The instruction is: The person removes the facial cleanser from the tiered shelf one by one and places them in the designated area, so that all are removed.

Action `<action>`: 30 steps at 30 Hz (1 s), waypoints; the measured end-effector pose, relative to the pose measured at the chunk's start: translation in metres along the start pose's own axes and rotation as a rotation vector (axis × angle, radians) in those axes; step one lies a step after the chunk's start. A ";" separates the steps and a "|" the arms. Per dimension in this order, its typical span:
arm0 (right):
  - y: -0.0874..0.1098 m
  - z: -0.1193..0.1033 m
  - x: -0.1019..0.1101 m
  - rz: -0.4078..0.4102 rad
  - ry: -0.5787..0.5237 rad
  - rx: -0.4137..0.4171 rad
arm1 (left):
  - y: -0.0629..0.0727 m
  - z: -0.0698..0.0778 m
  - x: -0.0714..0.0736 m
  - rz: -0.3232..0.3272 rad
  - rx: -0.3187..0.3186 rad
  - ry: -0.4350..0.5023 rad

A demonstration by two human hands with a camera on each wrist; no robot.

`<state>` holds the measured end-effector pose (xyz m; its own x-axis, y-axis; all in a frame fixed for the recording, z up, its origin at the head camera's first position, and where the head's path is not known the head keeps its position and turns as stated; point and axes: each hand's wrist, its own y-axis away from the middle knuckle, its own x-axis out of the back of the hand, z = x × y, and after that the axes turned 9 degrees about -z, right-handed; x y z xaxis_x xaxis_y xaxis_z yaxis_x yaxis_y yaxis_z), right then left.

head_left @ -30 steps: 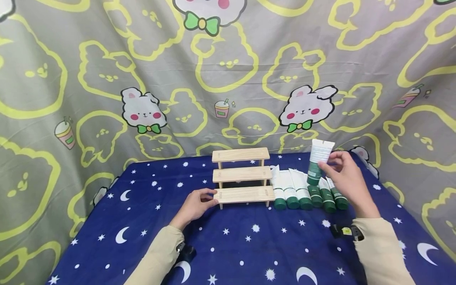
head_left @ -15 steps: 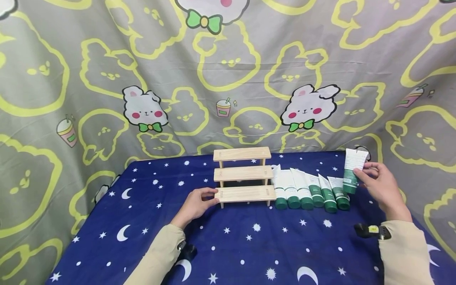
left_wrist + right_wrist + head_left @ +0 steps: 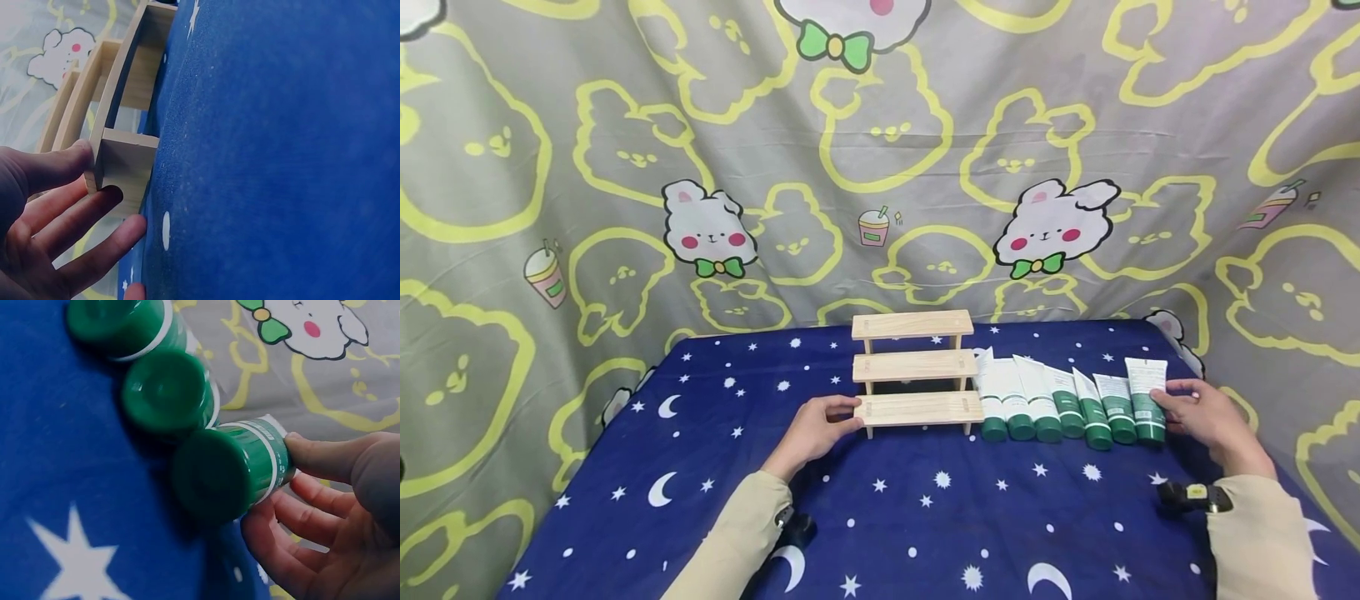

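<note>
A three-tier wooden shelf [image 3: 917, 408] stands mid-table. My left hand [image 3: 814, 432] pinches the left end of its lowest step; in the left wrist view the thumb [image 3: 69, 162] lies on top of the board and a finger is under it. At the right end of a row of green-and-white squeeze tubes [image 3: 1060, 404], my right hand [image 3: 1210, 417] pinches the last tube [image 3: 1147, 408] between thumb and fingers. That tube leans at the row's end, its green cap [image 3: 212, 478] down by the cloth and its white crimped end up.
A dark blue cloth [image 3: 925, 517] with white moons and stars covers the table. Behind it hangs a grey curtain [image 3: 910, 192] printed with yellow outlines and white bunnies. The row of tubes runs right beside the shelf's right side.
My right hand has carried the tube rightward and lowered it from above the row to the row's right end. The left hand keeps its place on the shelf.
</note>
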<state>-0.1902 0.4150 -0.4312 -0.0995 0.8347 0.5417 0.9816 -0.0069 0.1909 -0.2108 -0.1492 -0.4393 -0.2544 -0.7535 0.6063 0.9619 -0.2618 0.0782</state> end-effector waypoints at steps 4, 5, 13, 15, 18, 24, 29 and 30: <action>-0.004 0.007 -0.002 -0.027 -0.035 -0.039 | 0.000 0.000 0.000 0.003 -0.002 0.002; -0.004 0.008 -0.003 -0.033 -0.041 -0.049 | 0.000 0.000 0.000 0.003 -0.008 -0.003; -0.004 0.012 -0.004 -0.042 -0.021 -0.110 | 0.000 0.000 -0.001 0.003 -0.009 0.009; -0.004 0.012 -0.005 -0.034 -0.009 -0.127 | -0.001 0.000 -0.001 0.004 -0.010 0.007; -0.003 0.012 -0.005 -0.036 0.022 -0.141 | 0.000 -0.001 -0.001 0.002 -0.005 0.003; -0.002 0.003 0.000 -0.026 0.234 -0.084 | 0.001 -0.001 0.000 -0.005 -0.010 -0.011; 0.004 -0.019 -0.001 0.056 0.383 -0.039 | 0.001 0.001 0.003 -0.012 -0.045 -0.100; 0.006 -0.025 -0.002 0.068 0.383 -0.022 | 0.002 0.002 0.004 -0.012 -0.050 -0.118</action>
<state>-0.1885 0.3996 -0.4112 -0.0921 0.5657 0.8194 0.9847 -0.0707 0.1594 -0.2101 -0.1517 -0.4349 -0.2497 -0.6748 0.6945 0.9519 -0.3027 0.0481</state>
